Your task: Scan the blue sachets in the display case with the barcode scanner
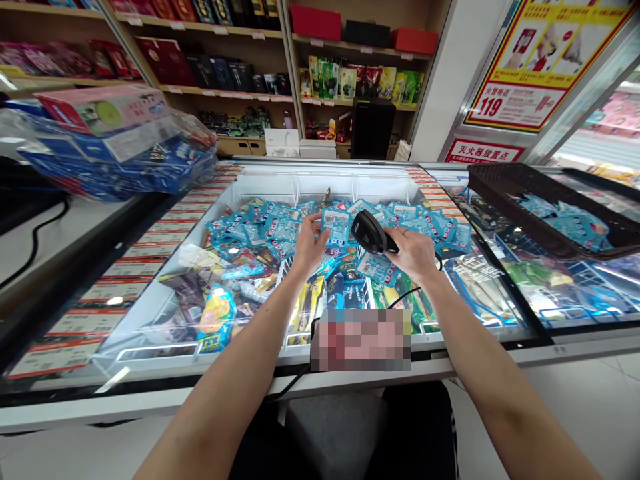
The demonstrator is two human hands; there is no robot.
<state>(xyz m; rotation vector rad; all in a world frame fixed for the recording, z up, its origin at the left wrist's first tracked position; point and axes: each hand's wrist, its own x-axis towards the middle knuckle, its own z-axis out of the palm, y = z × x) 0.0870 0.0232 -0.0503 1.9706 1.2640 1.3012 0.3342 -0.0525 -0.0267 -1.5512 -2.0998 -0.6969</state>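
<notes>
My right hand point(414, 252) is wrapped round the handle of a black barcode scanner point(369, 232), whose head points left. Between the fingers of my left hand point(311, 245) is a small blue packet point(336, 227) with a white barcode label facing up. The scanner's head is just right of that packet, apart from it. Under both hands, many similar blue packets point(285, 227) lie spread over the glass top of a chest freezer point(150, 320). A black cable point(406, 296) hangs from the scanner toward the freezer's front edge.
A brown basket point(550, 207) with more blue packets stands at the right. Plastic-wrapped boxes point(120, 143) are stacked at the left. A pixelated object point(361, 340) lies at the front edge. Stocked shelves point(225, 33) line the back.
</notes>
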